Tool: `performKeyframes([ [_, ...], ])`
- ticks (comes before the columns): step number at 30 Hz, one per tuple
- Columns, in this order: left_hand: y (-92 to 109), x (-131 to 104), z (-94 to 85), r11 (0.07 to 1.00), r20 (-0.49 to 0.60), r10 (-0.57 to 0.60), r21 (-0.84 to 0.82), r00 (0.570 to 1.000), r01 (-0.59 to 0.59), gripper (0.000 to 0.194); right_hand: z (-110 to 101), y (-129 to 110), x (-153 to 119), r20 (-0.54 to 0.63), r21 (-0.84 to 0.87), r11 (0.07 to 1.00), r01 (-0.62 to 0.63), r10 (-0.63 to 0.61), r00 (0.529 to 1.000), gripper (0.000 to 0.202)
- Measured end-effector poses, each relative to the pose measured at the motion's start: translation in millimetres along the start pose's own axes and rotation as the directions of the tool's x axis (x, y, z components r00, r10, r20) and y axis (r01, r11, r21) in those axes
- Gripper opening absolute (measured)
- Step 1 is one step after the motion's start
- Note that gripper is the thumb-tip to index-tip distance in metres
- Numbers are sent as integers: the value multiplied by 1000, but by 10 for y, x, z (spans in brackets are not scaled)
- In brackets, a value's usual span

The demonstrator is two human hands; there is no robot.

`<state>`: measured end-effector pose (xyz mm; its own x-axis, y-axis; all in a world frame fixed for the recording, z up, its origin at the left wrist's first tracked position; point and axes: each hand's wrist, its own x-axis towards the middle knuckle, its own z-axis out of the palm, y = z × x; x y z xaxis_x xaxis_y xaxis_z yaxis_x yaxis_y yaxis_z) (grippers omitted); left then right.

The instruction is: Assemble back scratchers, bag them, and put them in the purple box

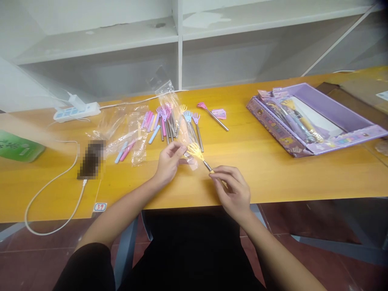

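A yellow hand-shaped scratcher [195, 151] with a short metal stem is held by its handle end in the closed fingers of my right hand [233, 192]. At its head, my left hand [170, 162] pinches the end of a clear plastic bag [183, 121]. Behind them lies a pile of scratchers [169, 121] with pink, purple, blue and yellow heads and metal rods. Several coloured handles [148, 120] are left of the pile. One pink scratcher [216, 118] lies apart, beside small pink cards [219, 114].
At the right stands a purple box [342, 139] holding bagged scratchers. Clear bags [139, 149] and two loose handles [125, 151] lie left. Further left are a power strip [77, 112], a blurred dark device [91, 159] on a white cable and a green package [21, 146].
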<state>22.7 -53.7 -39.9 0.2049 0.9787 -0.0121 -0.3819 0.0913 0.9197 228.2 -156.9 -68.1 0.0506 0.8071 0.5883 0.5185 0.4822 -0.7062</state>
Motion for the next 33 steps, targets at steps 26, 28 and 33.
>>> performKeyframes([
  [26,73,30,-6,999,-2,24,-44,1000,-24,37,-34,-3,28,12,-23,998,59,-59,998,32],
  [28,73,27,-4,999,25,25,-36,999,-24,38,-31,-2,27,13,-17,998,54,-54,998,32],
  [33,47,27,-23,1000,58,27,5,998,-27,40,-23,-3,23,19,12,999,43,-44,999,33],
])
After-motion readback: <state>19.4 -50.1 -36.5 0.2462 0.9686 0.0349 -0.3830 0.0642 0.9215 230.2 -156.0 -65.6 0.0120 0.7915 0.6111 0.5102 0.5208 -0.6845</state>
